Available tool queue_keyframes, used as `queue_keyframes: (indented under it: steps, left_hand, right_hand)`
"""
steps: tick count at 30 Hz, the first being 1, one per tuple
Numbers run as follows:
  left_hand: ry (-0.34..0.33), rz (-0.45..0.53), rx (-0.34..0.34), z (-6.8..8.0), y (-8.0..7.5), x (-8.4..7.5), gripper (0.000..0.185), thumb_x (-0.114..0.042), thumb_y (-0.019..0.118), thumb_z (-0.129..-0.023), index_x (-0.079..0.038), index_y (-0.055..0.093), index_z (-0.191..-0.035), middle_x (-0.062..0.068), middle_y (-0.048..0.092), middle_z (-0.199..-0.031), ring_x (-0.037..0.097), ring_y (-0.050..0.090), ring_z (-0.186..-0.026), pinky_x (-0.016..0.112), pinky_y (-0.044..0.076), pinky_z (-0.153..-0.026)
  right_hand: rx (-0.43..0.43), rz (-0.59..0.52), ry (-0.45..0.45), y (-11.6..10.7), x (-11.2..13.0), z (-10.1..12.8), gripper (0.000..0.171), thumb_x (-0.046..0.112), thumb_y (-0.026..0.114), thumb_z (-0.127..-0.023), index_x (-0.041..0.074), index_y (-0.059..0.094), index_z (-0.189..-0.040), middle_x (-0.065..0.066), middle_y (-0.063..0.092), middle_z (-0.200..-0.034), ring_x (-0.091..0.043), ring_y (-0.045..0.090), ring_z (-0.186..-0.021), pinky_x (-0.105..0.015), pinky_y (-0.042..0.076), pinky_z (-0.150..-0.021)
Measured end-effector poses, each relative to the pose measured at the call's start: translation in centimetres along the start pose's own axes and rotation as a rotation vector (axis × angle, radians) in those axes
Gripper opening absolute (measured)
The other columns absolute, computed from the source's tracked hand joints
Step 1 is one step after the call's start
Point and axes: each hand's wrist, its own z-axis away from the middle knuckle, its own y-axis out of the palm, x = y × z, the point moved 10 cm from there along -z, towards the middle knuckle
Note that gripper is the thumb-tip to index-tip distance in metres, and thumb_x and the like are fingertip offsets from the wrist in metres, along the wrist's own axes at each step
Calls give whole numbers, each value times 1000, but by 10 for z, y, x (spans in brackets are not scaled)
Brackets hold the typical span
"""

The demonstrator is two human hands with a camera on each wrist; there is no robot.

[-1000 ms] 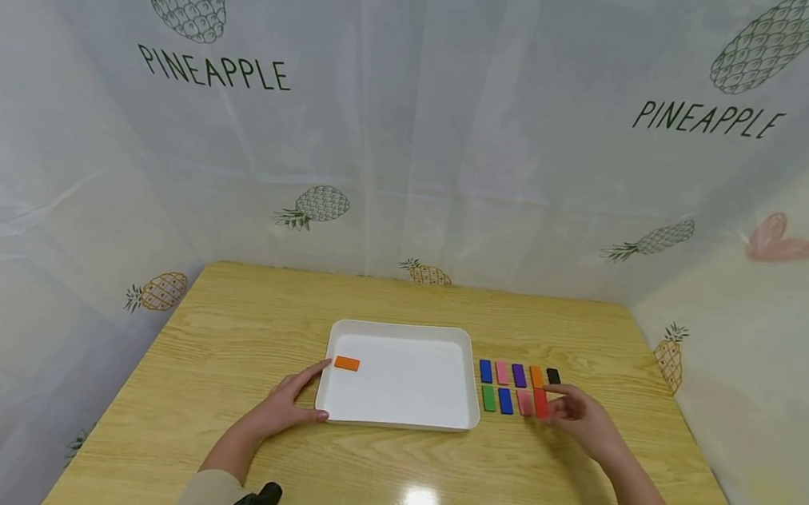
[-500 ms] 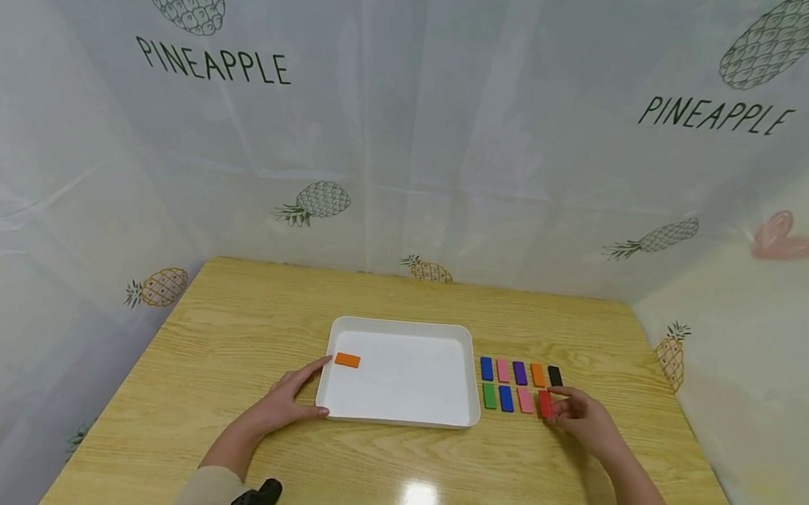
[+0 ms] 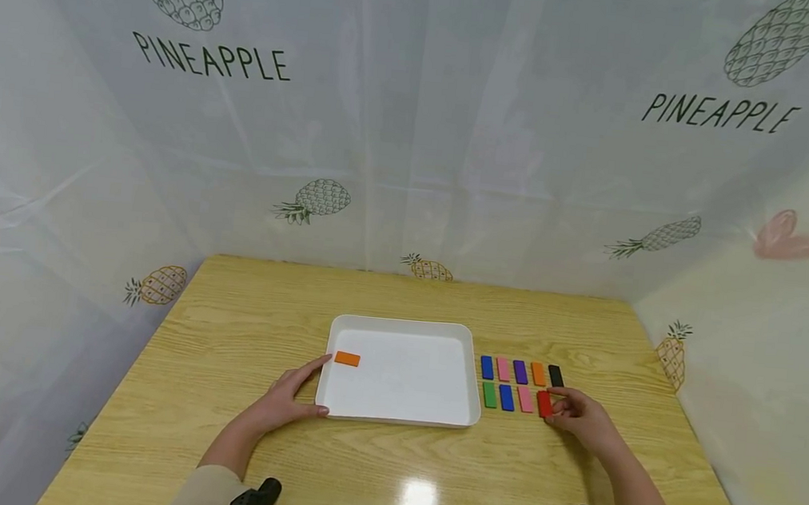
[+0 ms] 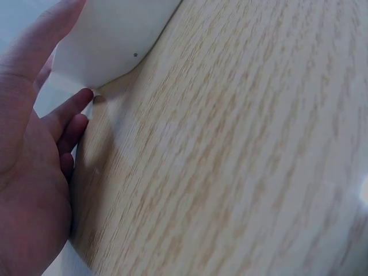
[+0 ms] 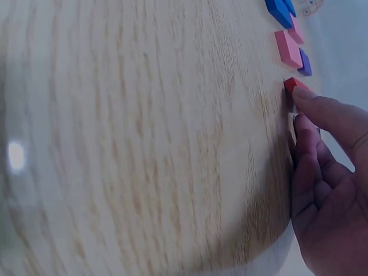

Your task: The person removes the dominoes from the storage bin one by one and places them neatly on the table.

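Observation:
In the head view, my right hand (image 3: 582, 420) pinches a small flat red block (image 3: 544, 404) by its ends, at the right end of the front row of blocks. The right wrist view shows the thumb on the end of this red block (image 5: 294, 86), with the other fingers curled beneath. My left hand (image 3: 284, 405) rests against the left side of a white tray (image 3: 397, 422), its index finger and thumb spread along the rim. Inside the tray, near that side, lies one orange block (image 3: 347, 359). Fingertips touch the tray (image 4: 115, 49) in the left wrist view.
Right of the tray, small blocks lie in two rows on the wooden table (image 3: 386, 459). The back row ends in an orange block (image 3: 538, 375) and a black block (image 3: 556, 376). A pink block (image 3: 525, 399) lies left of the red one. A pineapple-print sheet (image 3: 416, 125) surrounds the table.
The red block has shifted slightly right with my right hand, widening its gap from the pink block. More of the black block shows. My left hand keeps its place on the tray.

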Motion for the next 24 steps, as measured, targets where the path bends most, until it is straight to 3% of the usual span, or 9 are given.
queue_keyframes:
  steps: [24]
  left_hand:
    - [-8,-6,-21,0,0,1,91,-39,84,-74,-33,36,-152,12,35,-153,39,28,-137,69,18,-103]
  right_hand:
    - [58,-2,-32,1,2,-6,51,2,71,-87,-13,51,-131,-10,57,-85,-15,49,-71,-26,46,-63]
